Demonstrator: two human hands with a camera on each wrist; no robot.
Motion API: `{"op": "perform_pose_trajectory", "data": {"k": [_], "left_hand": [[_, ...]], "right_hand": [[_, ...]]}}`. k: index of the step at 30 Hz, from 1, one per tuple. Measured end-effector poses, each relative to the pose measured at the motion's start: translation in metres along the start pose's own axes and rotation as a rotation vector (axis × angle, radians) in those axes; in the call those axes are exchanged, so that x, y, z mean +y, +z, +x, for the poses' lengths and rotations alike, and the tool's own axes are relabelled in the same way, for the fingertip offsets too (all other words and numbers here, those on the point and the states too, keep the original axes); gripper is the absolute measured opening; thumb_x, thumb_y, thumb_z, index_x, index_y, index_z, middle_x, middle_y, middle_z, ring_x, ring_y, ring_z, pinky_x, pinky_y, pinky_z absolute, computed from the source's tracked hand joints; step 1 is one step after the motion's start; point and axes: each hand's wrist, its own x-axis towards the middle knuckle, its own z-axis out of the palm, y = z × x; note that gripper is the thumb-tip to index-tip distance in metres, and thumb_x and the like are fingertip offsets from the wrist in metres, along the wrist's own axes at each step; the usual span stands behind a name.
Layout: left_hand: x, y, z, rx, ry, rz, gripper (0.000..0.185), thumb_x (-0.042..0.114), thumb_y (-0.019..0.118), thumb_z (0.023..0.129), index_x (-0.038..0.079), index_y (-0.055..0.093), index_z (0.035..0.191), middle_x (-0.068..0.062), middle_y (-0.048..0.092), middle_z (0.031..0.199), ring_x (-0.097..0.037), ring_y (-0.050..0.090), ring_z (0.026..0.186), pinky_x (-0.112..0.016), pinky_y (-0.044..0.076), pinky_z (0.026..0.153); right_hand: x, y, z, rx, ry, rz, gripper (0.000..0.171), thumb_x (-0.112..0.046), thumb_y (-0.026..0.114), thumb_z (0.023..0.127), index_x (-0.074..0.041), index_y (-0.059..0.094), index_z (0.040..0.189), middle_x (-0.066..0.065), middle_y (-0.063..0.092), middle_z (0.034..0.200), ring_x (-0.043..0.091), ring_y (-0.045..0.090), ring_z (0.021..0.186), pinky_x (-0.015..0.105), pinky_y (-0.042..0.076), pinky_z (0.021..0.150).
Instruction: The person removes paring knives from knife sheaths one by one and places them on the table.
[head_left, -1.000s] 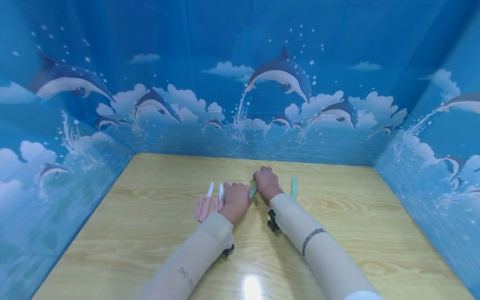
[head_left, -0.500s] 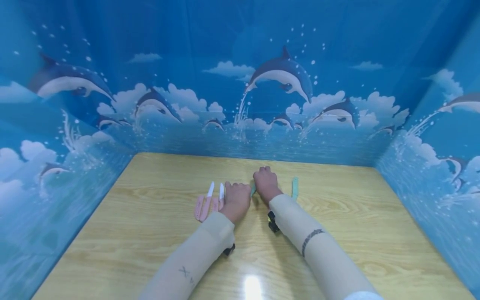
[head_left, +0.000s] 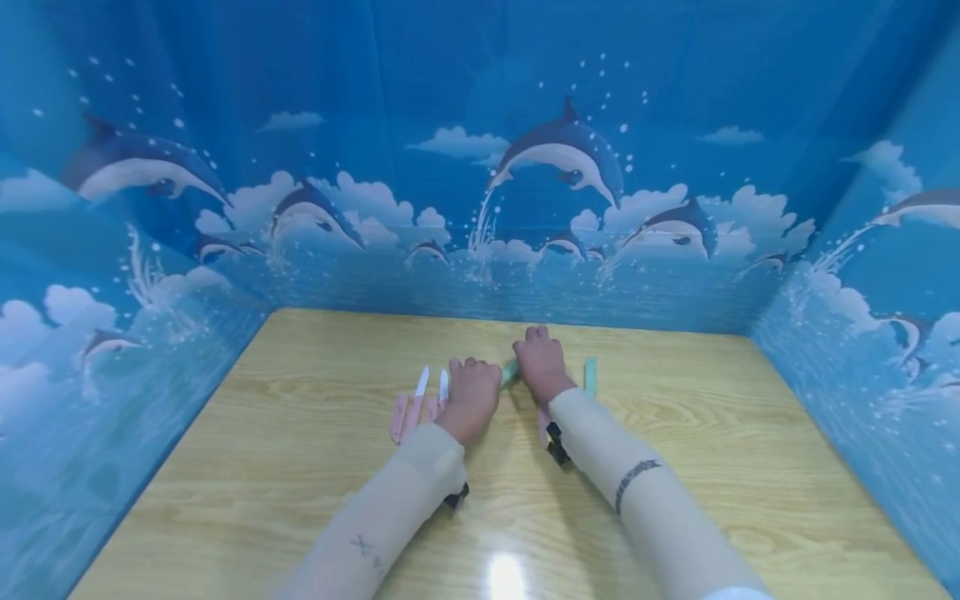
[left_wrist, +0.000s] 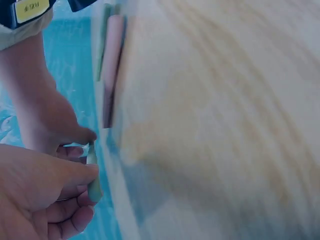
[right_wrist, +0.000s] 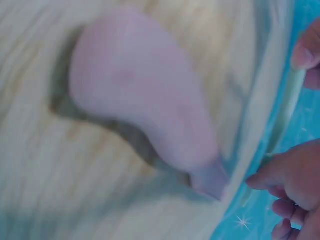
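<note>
Over the far middle of the table, both hands hold a slim pale-green object (head_left: 510, 373). My left hand (head_left: 472, 396) pinches its near end between thumb and fingers, and a rounded green tip shows in the left wrist view. At the other end my right hand (head_left: 542, 362) grips it with thumb and curled fingers. In the right wrist view the green length (right_wrist: 287, 107) spans the gap between the hands. Fingers cover the ends, so I cannot tell its kind. Below the right wrist lies a smooth pink piece (right_wrist: 145, 95) with a narrower end.
Left of the hands lie pink-handled knives (head_left: 415, 408) with white blades, beside a flat pink piece (head_left: 398, 417). A flat green strip (head_left: 590, 375) lies right of the right hand. A blue dolphin-print curtain (head_left: 480, 275) borders the wooden table (head_left: 300, 467) at the back and sides.
My right hand has shifted slightly right, away from the left hand. More of the green object shows between them, and more of the pink piece under the right wrist.
</note>
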Motion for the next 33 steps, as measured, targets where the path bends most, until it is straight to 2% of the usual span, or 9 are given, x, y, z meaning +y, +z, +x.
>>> {"op": "perform_pose_trajectory", "data": {"k": [5,7,9,12,14,20,25,28,33], "left_hand": [[-0.010,-0.014,-0.004,-0.004,0.055,-0.065,0.012,0.026,0.071,0.089,0.014,0.069,0.092,-0.001,0.064,0.084,-0.020,0.052,0.079,-0.040,0.041,0.081],[-0.017,-0.018,-0.005,-0.009,0.071,-0.161,0.016,0.029,0.071,0.089,0.014,0.070,0.091,0.001,0.064,0.082,-0.020,0.053,0.077,-0.040,0.040,0.082],[-0.024,-0.020,-0.005,-0.025,0.080,-0.261,0.016,0.029,0.072,0.088,0.013,0.072,0.091,0.002,0.067,0.082,-0.019,0.056,0.078,-0.044,0.040,0.089],[-0.036,-0.022,-0.006,-0.078,0.080,-0.411,0.014,0.026,0.073,0.087,0.014,0.075,0.095,0.003,0.070,0.086,-0.019,0.060,0.082,-0.051,0.036,0.097],[-0.043,-0.021,-0.006,-0.111,0.083,-0.456,0.017,0.026,0.074,0.087,0.014,0.075,0.100,0.003,0.071,0.091,-0.018,0.062,0.087,-0.050,0.038,0.098],[-0.060,-0.021,-0.013,-0.161,0.125,-0.566,0.020,0.025,0.075,0.086,0.014,0.075,0.104,0.005,0.070,0.091,-0.013,0.061,0.083,-0.034,0.052,0.080],[-0.065,-0.026,-0.027,-0.234,0.072,-0.717,0.023,0.022,0.074,0.087,0.012,0.073,0.108,0.002,0.065,0.088,-0.013,0.063,0.074,-0.031,0.052,0.076],[-0.066,-0.028,-0.037,-0.287,0.050,-0.802,0.026,0.020,0.072,0.089,0.010,0.071,0.112,-0.002,0.062,0.087,-0.023,0.068,0.063,-0.033,0.057,0.072],[-0.068,-0.027,-0.050,-0.253,0.076,-0.845,0.026,0.018,0.072,0.089,0.009,0.070,0.113,-0.002,0.062,0.087,-0.026,0.067,0.057,-0.032,0.056,0.072]], "right_hand": [[0.011,-0.013,-0.007,0.032,-0.048,0.043,0.029,-0.001,0.070,0.085,-0.012,0.070,0.112,0.011,0.060,0.110,0.028,0.049,0.104,0.043,0.053,0.083],[0.015,-0.017,-0.010,0.037,-0.068,0.065,0.027,-0.002,0.069,0.086,-0.012,0.071,0.111,0.009,0.060,0.109,0.026,0.048,0.103,0.041,0.051,0.082],[0.019,-0.021,-0.013,0.032,-0.097,0.080,0.028,-0.002,0.069,0.085,-0.013,0.071,0.111,0.007,0.061,0.111,0.026,0.048,0.104,0.041,0.048,0.081],[0.024,-0.026,-0.019,0.027,-0.139,0.095,0.031,-0.001,0.070,0.083,-0.016,0.072,0.111,0.006,0.061,0.117,0.027,0.048,0.110,0.043,0.045,0.083],[0.027,-0.030,-0.023,0.036,-0.173,0.115,0.032,-0.001,0.072,0.082,-0.017,0.073,0.110,0.005,0.063,0.119,0.028,0.049,0.113,0.044,0.044,0.083],[0.035,-0.042,-0.040,0.079,-0.281,0.239,0.019,-0.008,0.076,0.083,-0.016,0.075,0.100,0.000,0.072,0.101,0.024,0.061,0.098,0.045,0.044,0.081],[0.039,-0.051,-0.057,0.090,-0.350,0.337,0.017,-0.012,0.077,0.083,-0.015,0.074,0.099,-0.003,0.073,0.095,0.018,0.065,0.088,0.045,0.047,0.083],[0.041,-0.056,-0.067,0.086,-0.374,0.382,0.018,-0.013,0.077,0.084,-0.014,0.074,0.101,-0.002,0.073,0.096,0.017,0.066,0.087,0.043,0.050,0.082],[0.042,-0.059,-0.081,0.034,-0.372,0.486,0.017,-0.014,0.076,0.085,-0.013,0.072,0.101,-0.003,0.071,0.093,0.012,0.064,0.083,0.034,0.054,0.075]]}}
